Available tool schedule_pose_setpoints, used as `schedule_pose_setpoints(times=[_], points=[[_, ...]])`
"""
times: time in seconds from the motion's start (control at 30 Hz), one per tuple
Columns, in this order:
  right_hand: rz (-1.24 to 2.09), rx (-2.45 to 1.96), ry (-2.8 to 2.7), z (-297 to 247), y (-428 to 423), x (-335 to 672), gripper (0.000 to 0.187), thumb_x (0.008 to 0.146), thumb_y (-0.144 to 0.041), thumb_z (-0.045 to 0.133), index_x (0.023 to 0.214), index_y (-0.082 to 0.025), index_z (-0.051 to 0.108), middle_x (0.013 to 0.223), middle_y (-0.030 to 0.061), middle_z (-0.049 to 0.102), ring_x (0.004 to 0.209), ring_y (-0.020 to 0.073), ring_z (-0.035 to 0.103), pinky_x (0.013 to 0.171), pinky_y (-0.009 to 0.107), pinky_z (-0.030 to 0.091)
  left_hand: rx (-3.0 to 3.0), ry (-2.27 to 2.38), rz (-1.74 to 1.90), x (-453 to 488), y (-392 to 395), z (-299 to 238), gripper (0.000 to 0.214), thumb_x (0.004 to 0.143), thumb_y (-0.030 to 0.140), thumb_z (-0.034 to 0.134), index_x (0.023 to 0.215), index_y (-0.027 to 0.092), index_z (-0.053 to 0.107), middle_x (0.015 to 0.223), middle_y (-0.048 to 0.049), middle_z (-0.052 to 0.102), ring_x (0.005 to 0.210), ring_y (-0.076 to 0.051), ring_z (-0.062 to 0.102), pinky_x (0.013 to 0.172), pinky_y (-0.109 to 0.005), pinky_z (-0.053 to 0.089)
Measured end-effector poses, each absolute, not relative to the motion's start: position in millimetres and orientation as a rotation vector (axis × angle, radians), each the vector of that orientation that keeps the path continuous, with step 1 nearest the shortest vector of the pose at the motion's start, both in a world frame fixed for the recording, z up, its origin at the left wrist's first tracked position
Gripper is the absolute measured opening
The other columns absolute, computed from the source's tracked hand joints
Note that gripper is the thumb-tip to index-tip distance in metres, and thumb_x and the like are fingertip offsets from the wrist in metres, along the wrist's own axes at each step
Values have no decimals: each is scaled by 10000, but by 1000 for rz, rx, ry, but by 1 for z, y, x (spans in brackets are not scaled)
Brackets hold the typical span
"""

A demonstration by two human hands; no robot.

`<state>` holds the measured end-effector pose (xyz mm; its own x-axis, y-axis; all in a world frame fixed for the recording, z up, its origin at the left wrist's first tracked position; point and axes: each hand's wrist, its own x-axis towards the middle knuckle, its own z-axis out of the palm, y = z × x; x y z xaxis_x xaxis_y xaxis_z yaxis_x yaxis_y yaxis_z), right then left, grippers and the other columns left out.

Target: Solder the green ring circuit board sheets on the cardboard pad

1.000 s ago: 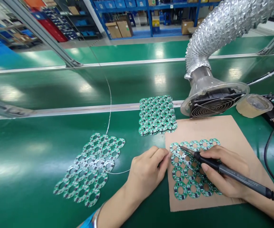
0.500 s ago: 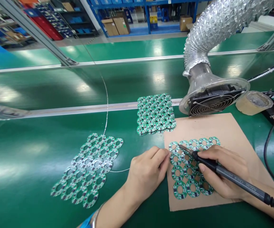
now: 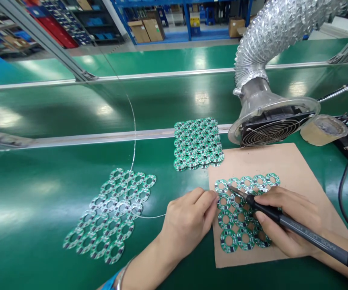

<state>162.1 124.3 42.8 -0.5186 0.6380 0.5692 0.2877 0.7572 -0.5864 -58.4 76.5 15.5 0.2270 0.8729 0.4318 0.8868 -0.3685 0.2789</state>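
Observation:
My right hand (image 3: 288, 221) is closed round a black soldering iron (image 3: 300, 227). Its tip meets the top row of a panel of ring-shaped green circuit boards (image 3: 226, 219), near the upper left corner. This panel lies on a sheet of brown cardboard (image 3: 261, 159), partly hidden under my right hand. At the panel's left edge, my left hand (image 3: 192, 217) is closed, thumb and fingertips pinched together. A thin strand of solder wire (image 3: 134, 137) loops across the bench and runs into that hand; its end by the fingertips is too small to make out.
Left on the green bench lies another ring-board panel (image 3: 101, 219), with the wire crossing it. A stack of such panels (image 3: 198, 143) stands behind the cardboard. A fume extractor (image 3: 274, 125) on a silver duct hangs at the back right, beside a cream-coloured roll (image 3: 324, 129) and a black cable (image 3: 342, 189).
The soldering iron and my right hand have shifted very slightly to the right. My left hand stays nearly in place, and the panels lie as before.

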Motion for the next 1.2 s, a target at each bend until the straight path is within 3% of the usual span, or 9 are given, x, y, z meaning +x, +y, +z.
schedule_pose_setpoints(times=[1.2], points=[[454, -691, -2162, 41, 119, 166, 274, 734, -66, 588, 1000, -134, 592, 746, 66, 666, 653, 193, 656, 578, 311, 544, -2460, -1723, -694, -53, 79, 14, 165, 901, 202, 479, 795, 196, 606, 623, 22, 514, 525, -115, 498, 464, -250, 353]])
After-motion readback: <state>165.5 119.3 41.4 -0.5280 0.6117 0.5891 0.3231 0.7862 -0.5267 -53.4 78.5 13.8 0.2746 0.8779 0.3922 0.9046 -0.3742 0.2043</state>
